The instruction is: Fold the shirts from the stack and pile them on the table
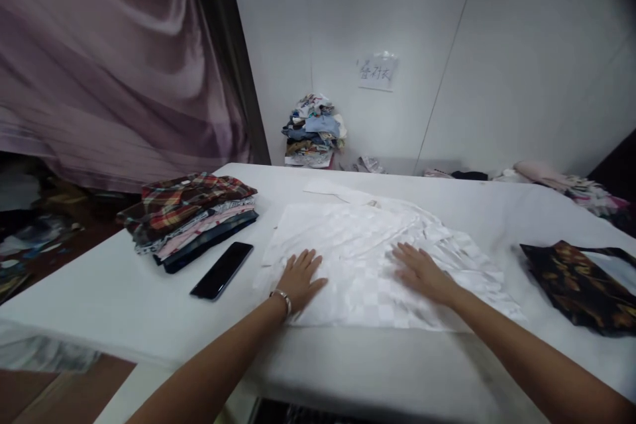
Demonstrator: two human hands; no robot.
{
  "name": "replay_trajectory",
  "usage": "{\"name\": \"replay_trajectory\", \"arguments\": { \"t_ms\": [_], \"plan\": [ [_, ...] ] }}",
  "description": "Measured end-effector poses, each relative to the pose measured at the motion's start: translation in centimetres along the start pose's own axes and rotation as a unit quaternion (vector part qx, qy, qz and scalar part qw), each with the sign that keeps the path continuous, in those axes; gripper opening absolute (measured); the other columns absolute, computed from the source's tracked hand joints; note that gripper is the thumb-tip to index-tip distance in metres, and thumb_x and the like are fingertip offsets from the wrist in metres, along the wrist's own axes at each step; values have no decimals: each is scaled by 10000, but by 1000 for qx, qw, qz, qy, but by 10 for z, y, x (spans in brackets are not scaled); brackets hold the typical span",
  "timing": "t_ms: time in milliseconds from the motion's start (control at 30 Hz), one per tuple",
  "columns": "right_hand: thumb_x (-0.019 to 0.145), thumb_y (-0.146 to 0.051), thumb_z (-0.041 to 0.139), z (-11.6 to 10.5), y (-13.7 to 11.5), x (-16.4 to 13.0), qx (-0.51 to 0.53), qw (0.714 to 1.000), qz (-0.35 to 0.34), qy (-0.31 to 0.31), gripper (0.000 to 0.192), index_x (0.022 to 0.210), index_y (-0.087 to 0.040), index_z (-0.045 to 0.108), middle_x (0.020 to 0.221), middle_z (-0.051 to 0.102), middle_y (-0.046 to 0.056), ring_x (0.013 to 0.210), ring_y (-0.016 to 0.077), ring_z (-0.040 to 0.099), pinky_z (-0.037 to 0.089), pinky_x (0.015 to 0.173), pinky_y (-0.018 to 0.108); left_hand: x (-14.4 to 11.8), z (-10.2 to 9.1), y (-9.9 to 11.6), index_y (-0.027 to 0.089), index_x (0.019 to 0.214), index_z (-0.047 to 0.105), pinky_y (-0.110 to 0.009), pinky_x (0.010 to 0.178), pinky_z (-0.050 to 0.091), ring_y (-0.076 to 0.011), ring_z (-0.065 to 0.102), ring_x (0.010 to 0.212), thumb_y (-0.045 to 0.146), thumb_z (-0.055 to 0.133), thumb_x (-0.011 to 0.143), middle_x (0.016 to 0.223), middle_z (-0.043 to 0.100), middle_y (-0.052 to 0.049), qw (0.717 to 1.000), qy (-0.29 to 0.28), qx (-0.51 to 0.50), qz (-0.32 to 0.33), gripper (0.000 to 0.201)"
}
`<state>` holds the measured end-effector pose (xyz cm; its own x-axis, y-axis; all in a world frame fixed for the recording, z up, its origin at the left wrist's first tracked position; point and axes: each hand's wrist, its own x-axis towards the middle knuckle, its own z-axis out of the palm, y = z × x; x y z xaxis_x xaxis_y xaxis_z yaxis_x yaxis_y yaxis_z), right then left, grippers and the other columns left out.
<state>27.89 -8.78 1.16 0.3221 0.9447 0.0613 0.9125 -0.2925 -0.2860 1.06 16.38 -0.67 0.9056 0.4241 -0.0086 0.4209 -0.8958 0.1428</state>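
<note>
A white checkered shirt (348,232) lies spread on the white-covered table, its collar end toward the far side and loose wrinkled cloth on the right. My left hand (301,278), with a bracelet at the wrist, rests flat on the shirt's left part, fingers apart. On the right part of the cloth, my right hand (420,271) is laid palm down with its fingers stretched out, slightly blurred. Neither hand grips the fabric.
A phone (222,270) and a stack of folded shirts (193,215) are at the left of the table (124,305). A dark patterned garment (579,285) lies at the right. Beyond the table stand a clothes pile (314,129) and a wall sign (377,71).
</note>
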Motion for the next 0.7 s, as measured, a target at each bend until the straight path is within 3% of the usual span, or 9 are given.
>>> {"name": "replay_trajectory", "arguments": {
  "t_ms": [200,400,533,700],
  "plan": [
    [940,-435,365,-38,62,104,13,987,144,77,486,1311,-187,559,1387,512,86,1295,252,451,388,1050,367,-1,11,-9,222,1443,384,-515,1145,169,-281,213,1428,592,310,916,1538,290,-76,1000,12,9,7,648],
    [951,-289,351,-33,95,206,-22,977,209,42,439,1313,-145,554,1373,522,114,1282,241,463,360,1054,350,-3,19,-15,252,1433,398,-508,1127,209,-281,259,1409,586,313,917,1517,342,-64,997,62,34,34,621],
    [920,-339,444,-19,104,245,-32,972,232,0,475,1344,-137,515,1389,499,142,1264,268,478,387,1013,365,-6,22,-17,260,1440,379,-505,1121,228,-278,279,1400,566,330,921,1516,347,-57,994,82,54,48,604],
    [866,-405,519,-12,104,261,-48,973,226,-26,489,1306,-195,551,1368,523,115,1234,273,493,398,985,362,-9,24,-19,260,1444,369,-504,1114,254,-283,295,1392,546,366,919,1512,354,-61,990,107,65,64,597]
  ]
}}
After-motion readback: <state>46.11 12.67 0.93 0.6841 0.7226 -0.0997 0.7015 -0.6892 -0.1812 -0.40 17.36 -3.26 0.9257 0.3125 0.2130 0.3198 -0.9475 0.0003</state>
